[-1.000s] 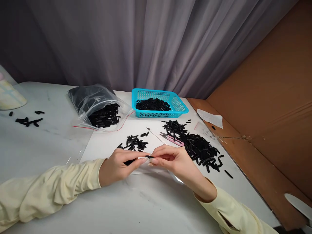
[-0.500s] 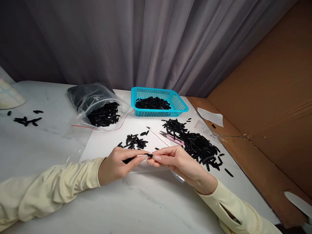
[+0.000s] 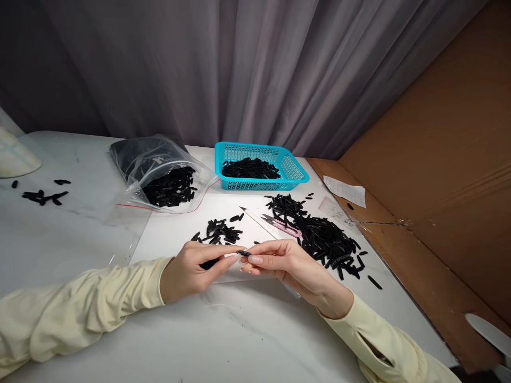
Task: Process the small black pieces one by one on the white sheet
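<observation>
A small, slim black piece with rounded ends (image 3: pixel 244 254) is held level between my two hands over the near edge of a white sheet. My left hand (image 3: pixel 197 266) pinches its left end between thumb and forefinger. My right hand (image 3: pixel 285 266) grips its right end the same way, the other fingers curled below. Just beyond my left hand is a small group of like black pieces (image 3: pixel 221 232). Past my right hand spreads a larger heap of them (image 3: pixel 329 239). Pink-handled thread snips (image 3: pixel 285 227) and white pointed tweezers (image 3: pixel 259 222) lie beside that heap.
A turquoise basket (image 3: pixel 263 184) with black pieces stands at the back, beside an open zip bag (image 3: pixel 139 159) spilling more. Several loose pieces (image 3: pixel 43 198) lie far left. A paper slip (image 3: pixel 344 191) rests by the cardboard wall (image 3: pixel 439 186) on the right.
The black piece has turned slightly between my fingertips, and its shinier side shows more. My hands have barely moved.
</observation>
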`<state>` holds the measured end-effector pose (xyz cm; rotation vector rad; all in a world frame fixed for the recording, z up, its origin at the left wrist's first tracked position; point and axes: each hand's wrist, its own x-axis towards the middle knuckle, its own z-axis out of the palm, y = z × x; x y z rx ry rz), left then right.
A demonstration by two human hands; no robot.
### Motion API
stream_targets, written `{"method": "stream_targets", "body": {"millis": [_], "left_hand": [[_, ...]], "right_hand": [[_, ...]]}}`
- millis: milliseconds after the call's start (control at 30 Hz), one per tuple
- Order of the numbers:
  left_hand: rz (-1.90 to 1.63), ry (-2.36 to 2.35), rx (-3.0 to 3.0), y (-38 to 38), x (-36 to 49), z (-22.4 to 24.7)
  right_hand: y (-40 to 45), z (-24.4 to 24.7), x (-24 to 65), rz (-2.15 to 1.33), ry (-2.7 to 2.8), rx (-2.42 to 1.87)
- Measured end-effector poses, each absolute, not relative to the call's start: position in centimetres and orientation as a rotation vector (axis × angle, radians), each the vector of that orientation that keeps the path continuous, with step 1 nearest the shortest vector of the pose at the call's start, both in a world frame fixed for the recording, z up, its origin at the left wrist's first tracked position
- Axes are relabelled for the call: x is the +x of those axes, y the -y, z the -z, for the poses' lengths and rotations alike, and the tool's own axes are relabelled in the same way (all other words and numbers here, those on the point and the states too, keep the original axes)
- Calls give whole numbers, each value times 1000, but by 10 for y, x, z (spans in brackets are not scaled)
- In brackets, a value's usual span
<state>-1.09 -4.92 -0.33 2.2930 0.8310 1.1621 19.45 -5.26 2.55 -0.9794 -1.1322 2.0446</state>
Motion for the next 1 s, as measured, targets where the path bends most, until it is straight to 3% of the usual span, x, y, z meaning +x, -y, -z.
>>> {"method": "stream_targets", "body": {"millis": [1000], "left_hand": [[-1388, -631, 2352, 48, -10, 10]], "right_hand": [[55, -27, 193, -2142, 1048, -931]]}}
